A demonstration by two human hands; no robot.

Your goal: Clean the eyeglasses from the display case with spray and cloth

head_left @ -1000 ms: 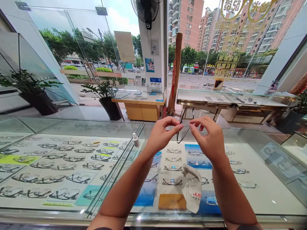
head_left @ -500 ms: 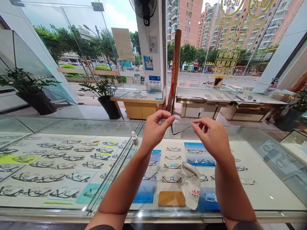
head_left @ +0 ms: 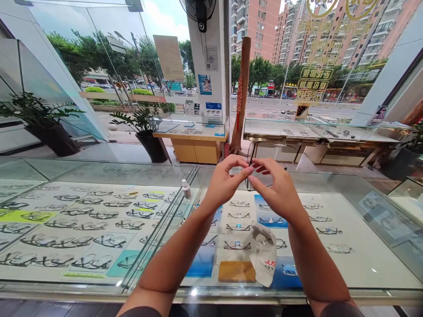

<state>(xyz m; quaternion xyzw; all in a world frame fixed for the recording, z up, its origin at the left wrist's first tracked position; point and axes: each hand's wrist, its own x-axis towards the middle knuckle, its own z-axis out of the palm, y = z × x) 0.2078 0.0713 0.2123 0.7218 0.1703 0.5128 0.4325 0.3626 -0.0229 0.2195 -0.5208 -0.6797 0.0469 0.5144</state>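
A pair of dark thin-rimmed eyeglasses point(head_left: 251, 152) is held up above the glass counter, mostly covered by my fingers. My left hand point(head_left: 226, 181) pinches its frame between thumb and fingertips. Close against it, my right hand point(head_left: 276, 184) has thumb and fingers bent around the same frame, fingertips nearly meeting the left ones. Below them, a pale cloth point(head_left: 264, 259) with red lettering lies crumpled on the counter top, beside a brown flat case point(head_left: 236, 271). A small white bottle point(head_left: 186, 189) stands to the left of my left forearm.
The glass display counter point(head_left: 297, 296) spans the front, with several rows of eyeglasses point(head_left: 112, 241) under its top. Beyond stand a wooden-fronted case point(head_left: 194, 150), another glass counter point(head_left: 280, 127), a wooden post point(head_left: 243, 66) and potted plants point(head_left: 150, 143). Large windows face a street.
My right hand has moved left to meet my left hand at the eyeglasses. The left hand and eyeglasses have shifted slightly right, and the eyeglasses have become more hidden by the fingers.
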